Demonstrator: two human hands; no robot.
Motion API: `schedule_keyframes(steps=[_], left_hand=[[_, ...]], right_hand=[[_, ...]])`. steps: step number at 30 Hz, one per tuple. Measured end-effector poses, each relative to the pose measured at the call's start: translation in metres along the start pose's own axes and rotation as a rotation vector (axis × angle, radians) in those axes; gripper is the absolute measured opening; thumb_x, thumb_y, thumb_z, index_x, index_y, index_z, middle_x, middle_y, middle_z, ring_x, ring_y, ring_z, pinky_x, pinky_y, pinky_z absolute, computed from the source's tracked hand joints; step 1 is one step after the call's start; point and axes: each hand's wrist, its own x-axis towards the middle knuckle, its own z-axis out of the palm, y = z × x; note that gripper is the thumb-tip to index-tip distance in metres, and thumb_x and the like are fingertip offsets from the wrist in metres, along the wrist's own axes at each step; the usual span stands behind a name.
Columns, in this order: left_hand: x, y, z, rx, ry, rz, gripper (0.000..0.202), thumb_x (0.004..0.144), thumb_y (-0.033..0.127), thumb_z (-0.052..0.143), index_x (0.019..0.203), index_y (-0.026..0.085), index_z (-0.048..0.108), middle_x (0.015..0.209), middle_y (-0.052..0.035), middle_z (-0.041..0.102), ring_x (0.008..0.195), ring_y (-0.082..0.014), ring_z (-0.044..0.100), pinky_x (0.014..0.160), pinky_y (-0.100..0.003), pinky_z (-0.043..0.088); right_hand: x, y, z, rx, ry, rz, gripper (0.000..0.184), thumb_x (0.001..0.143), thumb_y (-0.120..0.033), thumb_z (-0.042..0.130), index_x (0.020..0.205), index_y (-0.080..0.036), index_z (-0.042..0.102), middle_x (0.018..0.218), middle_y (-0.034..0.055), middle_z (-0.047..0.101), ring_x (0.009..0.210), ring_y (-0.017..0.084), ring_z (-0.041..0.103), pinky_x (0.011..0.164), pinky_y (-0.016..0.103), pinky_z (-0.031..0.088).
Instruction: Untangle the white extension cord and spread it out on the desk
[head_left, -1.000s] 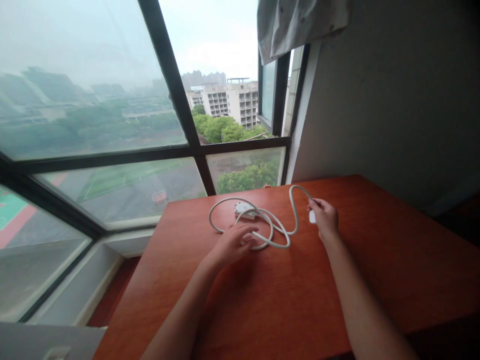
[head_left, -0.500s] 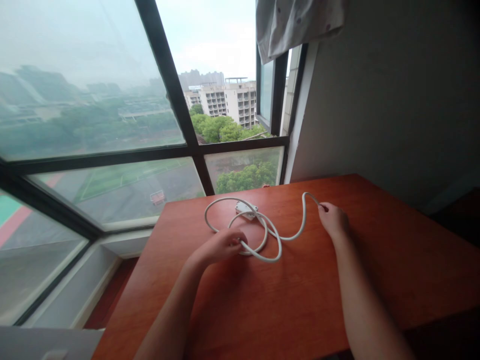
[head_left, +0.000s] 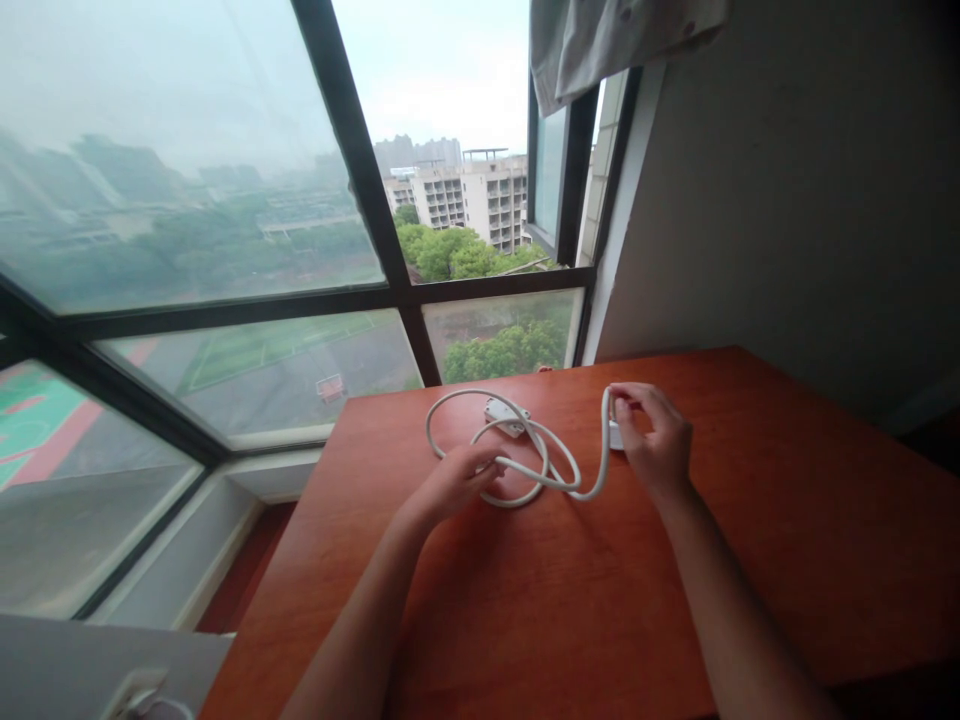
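Observation:
A white power cord [head_left: 559, 482] lies in loose loops over a reddish-brown wooden table [head_left: 525, 610]. My left hand [head_left: 469, 475] is closed on one loop at the near side of the coil. Farther right, my right hand [head_left: 656, 435] pinches the cord where it rises in a bend. Just under those right fingers shows a small white end piece [head_left: 616, 436], probably the plug, partly hidden by the hand. Behind the loops sits a white power strip [head_left: 508, 415], partly covered by the cord.
Dark-framed windows [head_left: 397, 297] stand along the table's far and left sides, one pane swung open. A curtain [head_left: 622, 45] hangs at the top. A grey wall [head_left: 780, 200] rises on the right. At the lower left is a white ledge [head_left: 112, 665].
My right hand has shifted its grip along the cord, to the bend, with the white end piece now showing below it. The left hand still holds its loop. The view has shifted slightly.

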Motion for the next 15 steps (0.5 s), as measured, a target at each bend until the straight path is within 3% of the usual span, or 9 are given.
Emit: schedule_keyframes(steps=[3, 7, 11, 15], left_hand=[[0.000, 0.000, 0.001, 0.012, -0.015, -0.010, 0.025, 0.091, 0.030, 0.048, 0.094, 0.015, 0.067, 0.079, -0.0049, 0.065, 0.069, -0.0147, 0.056, 0.061, -0.022, 0.042], [0.000, 0.000, 0.000, 0.014, -0.030, -0.002, 0.024, 0.090, 0.028, 0.048, 0.092, 0.015, 0.068, 0.078, -0.0042, 0.064, 0.069, -0.0147, 0.056, 0.061, -0.022, 0.042], [-0.001, 0.000, -0.002, 0.026, -0.053, 0.002, 0.022, 0.090, 0.028, 0.050, 0.091, 0.015, 0.067, 0.080, -0.0043, 0.065, 0.071, -0.0149, 0.057, 0.062, -0.022, 0.042], [-0.002, 0.000, -0.005, 0.040, -0.078, 0.021, 0.022, 0.090, 0.028, 0.049, 0.088, 0.015, 0.067, 0.078, -0.0035, 0.065, 0.070, -0.0145, 0.056, 0.062, -0.022, 0.041]], right_hand=[[-0.002, -0.020, 0.007, 0.059, -0.131, -0.109, 0.022, 0.088, -0.025, 0.050, 0.102, -0.024, 0.067, 0.107, 0.0069, 0.066, 0.103, 0.024, 0.060, 0.093, 0.041, 0.047], [-0.004, -0.023, 0.012, 0.067, -0.205, -0.119, 0.023, 0.088, -0.029, 0.052, 0.106, -0.024, 0.065, 0.113, 0.0079, 0.064, 0.109, 0.025, 0.057, 0.097, 0.043, 0.044], [-0.004, -0.006, 0.012, -0.013, -0.202, -0.050, 0.031, 0.084, -0.030, 0.055, 0.114, -0.023, 0.061, 0.120, 0.0093, 0.061, 0.112, 0.027, 0.055, 0.094, 0.042, 0.047], [-0.003, 0.032, 0.003, -0.148, -0.131, 0.084, 0.032, 0.085, -0.027, 0.050, 0.114, -0.021, 0.062, 0.114, 0.0099, 0.064, 0.100, 0.025, 0.060, 0.083, 0.038, 0.051]])
